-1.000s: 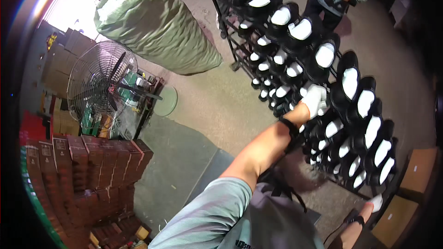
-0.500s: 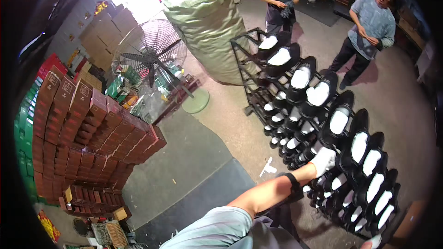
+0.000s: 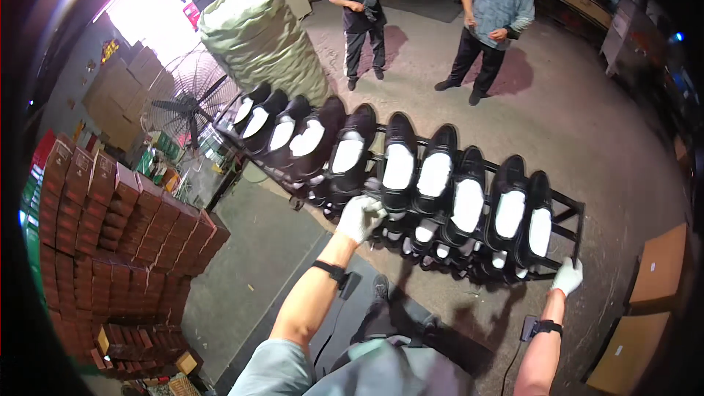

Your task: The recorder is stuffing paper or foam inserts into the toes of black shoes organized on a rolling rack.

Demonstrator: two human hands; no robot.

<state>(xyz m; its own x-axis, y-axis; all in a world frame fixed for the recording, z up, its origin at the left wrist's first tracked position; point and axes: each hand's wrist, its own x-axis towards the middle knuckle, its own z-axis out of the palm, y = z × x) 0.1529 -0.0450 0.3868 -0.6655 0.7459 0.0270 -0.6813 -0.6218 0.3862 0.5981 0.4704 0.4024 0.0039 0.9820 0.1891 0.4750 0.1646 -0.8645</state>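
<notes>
A black metal shoe rack (image 3: 568, 214) stands across the view in front of me. Along its top tier runs a row of black shoes (image 3: 400, 161) with white insoles, and several more shoes sit on the tiers below. My left hand (image 3: 361, 218), in a white glove, is closed at the rack's near edge, by the heels left of the middle; its fingertips are partly hidden. At the right end, my right hand (image 3: 568, 276), also white-gloved, wraps round the corner of the frame. Both wrists carry dark bands.
Stacked brown shoe boxes (image 3: 110, 220) fill the left side. Behind the rack's left end stand a large fan (image 3: 189, 106) and a bulging green sack (image 3: 257, 44). Two people (image 3: 358, 18) stand beyond the rack. Cardboard boxes (image 3: 660, 264) lie at the right.
The rack has swung from a steep slant on the right to lying across the view. My left hand stays on it; my right hand now shows fully at its right end.
</notes>
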